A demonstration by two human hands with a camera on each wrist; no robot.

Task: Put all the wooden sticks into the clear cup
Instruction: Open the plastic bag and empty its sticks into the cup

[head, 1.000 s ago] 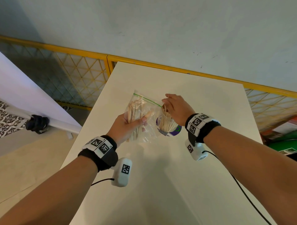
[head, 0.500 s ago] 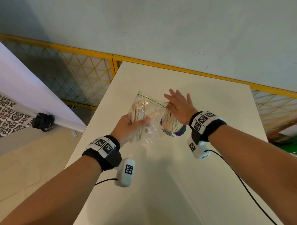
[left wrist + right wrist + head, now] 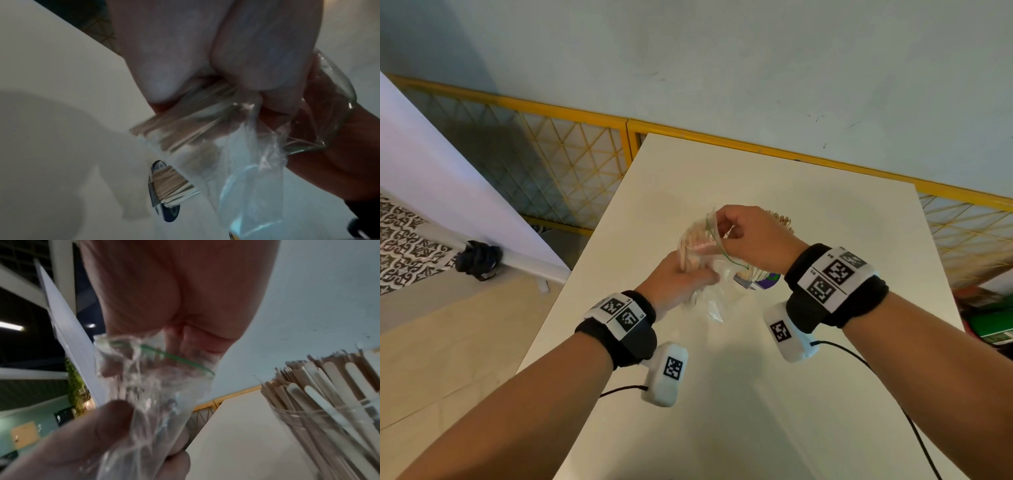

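My left hand (image 3: 678, 279) grips a clear zip bag (image 3: 709, 301) around the bundle of wooden sticks (image 3: 686, 253) inside it, holding it above the table. My right hand (image 3: 750, 236) has its fingers curled inside the bag's green-lined mouth, apparently on sticks; the plastic blurs the hold. The bag (image 3: 148, 410) fills the right wrist view, with my left thumb (image 3: 82, 434) pressed on it. The clear cup (image 3: 329, 426), packed with upright sticks (image 3: 329, 378), stands just right of the bag. In the head view the cup (image 3: 753, 277) is mostly hidden under my right hand.
The white table (image 3: 722, 394) runs away from me. A yellow mesh fence (image 3: 571, 161) lines its far and left sides. A white board (image 3: 431, 178) leans at the left. A green box (image 3: 993, 325) sits on the floor at the right.
My right hand was flat over the cup's sticks; it has moved left to the bag's mouth and curled its fingers. My left hand keeps gripping the bag.
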